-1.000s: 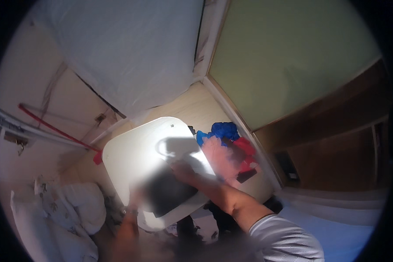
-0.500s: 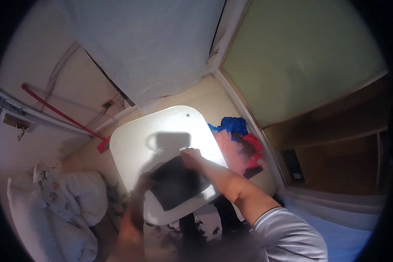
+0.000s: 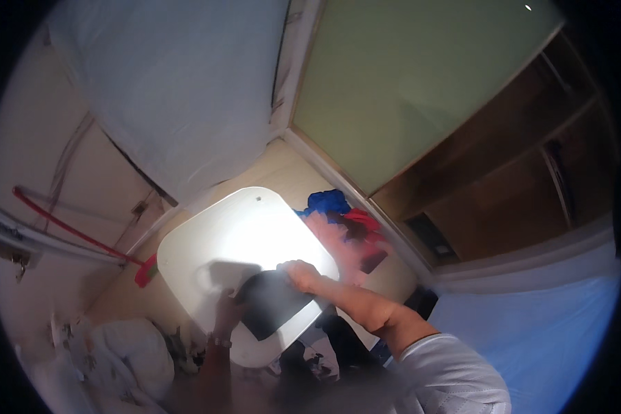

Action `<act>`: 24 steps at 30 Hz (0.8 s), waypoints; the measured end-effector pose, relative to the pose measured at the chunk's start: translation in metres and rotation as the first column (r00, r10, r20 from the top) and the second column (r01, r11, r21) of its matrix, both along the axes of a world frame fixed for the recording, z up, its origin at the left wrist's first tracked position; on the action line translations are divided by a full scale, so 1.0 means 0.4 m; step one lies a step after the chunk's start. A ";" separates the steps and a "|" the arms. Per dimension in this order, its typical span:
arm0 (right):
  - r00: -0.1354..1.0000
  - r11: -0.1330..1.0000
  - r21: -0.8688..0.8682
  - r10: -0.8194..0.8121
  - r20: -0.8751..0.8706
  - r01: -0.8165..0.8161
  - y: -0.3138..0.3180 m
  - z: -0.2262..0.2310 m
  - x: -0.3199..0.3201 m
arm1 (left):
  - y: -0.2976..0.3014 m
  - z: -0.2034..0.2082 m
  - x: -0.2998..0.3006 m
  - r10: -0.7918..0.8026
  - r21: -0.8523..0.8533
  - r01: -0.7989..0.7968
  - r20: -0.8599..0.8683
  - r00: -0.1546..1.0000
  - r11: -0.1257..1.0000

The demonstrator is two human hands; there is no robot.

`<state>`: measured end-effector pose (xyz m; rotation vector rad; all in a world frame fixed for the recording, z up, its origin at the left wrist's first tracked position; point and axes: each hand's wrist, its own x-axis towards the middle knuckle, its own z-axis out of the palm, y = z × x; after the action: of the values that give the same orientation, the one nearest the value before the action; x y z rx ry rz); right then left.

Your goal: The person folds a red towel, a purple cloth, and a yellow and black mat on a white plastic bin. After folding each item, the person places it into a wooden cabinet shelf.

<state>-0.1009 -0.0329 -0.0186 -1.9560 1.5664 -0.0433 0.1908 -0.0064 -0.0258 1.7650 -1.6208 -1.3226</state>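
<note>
A black cloth (image 3: 274,308) is spread over the near part of a white table (image 3: 203,231) with rounded corners. My right hand (image 3: 299,275) is closed on the cloth's far right edge, its fingers bunched together. At the left edge of the cloth is my left hand (image 3: 226,310), in shadow, with a band on the wrist; its fingers seem pinched on the fabric. The far edge of the cloth bows up a little between the hands. A dark shadow falls on the tabletop beyond it.
Blue, pink and red fabrics (image 3: 328,202) lie heaped on the floor right of the table. A red-handled tool (image 3: 72,224) leans at the left. White bedding (image 3: 127,355) is piled at lower left. Open wooden shelves (image 3: 483,196) and a blue sheet (image 3: 531,338) are at right.
The view has turned, so the table sits lower and further left. My hands still hold the cloth, which looks narrower, its far edge more curved.
</note>
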 end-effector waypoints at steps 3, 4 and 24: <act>0.992 0.991 0.044 -0.121 -0.036 0.123 0.069 0.023 -0.013 | 0.023 -0.078 0.003 -0.216 -0.049 0.231 0.212 0.953 0.972; 0.986 0.986 0.026 -0.164 -0.033 0.165 0.100 0.034 -0.023 | 0.035 -0.096 0.002 -0.284 -0.028 0.302 0.268 0.921 0.953; 0.647 0.758 -0.084 -0.486 0.587 0.647 0.837 0.374 -0.876 | 0.456 0.435 -0.854 -0.314 -0.367 0.256 -0.109 0.943 0.894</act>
<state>-0.4514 0.3018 0.1309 -1.3513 1.7706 -1.0570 -0.1508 0.1759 0.1482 1.2102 -1.9317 -1.1730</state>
